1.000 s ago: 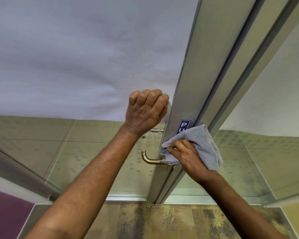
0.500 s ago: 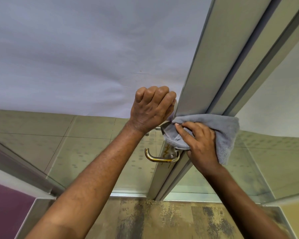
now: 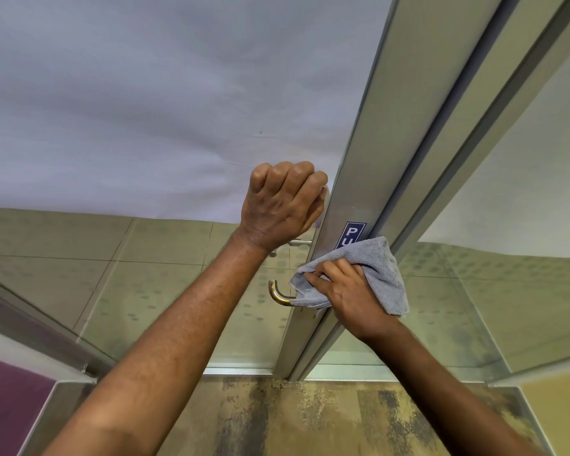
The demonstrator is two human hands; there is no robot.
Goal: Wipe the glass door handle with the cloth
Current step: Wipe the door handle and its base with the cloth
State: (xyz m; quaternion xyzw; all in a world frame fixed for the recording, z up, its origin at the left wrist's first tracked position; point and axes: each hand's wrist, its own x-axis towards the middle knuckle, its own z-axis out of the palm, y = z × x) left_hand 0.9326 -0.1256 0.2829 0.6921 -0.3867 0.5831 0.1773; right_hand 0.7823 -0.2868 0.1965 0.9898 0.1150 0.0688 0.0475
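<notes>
A brass door handle (image 3: 278, 296) curves out from the metal frame of the glass door (image 3: 349, 199); only its lower bend shows. My left hand (image 3: 282, 205) is curled into a fist round the handle's upper part, against the frame's edge. My right hand (image 3: 346, 291) grips a grey cloth (image 3: 380, 271) and presses it over the handle's lower end where it meets the frame. The cloth covers the bottom of a blue sticker (image 3: 351, 235) on the frame.
Frosted film covers the upper glass (image 3: 145, 110), with dotted clear glass below. A second glass panel (image 3: 514, 225) stands to the right of the frame. A second, silver handle (image 3: 297, 243) shows behind the glass. Patterned carpet (image 3: 310, 419) lies underfoot, with a purple surface (image 3: 7, 399) at lower left.
My right hand has slid the cloth down from the upper part of the handle to its lower end, uncovering the blue sticker. My left hand keeps its grip.
</notes>
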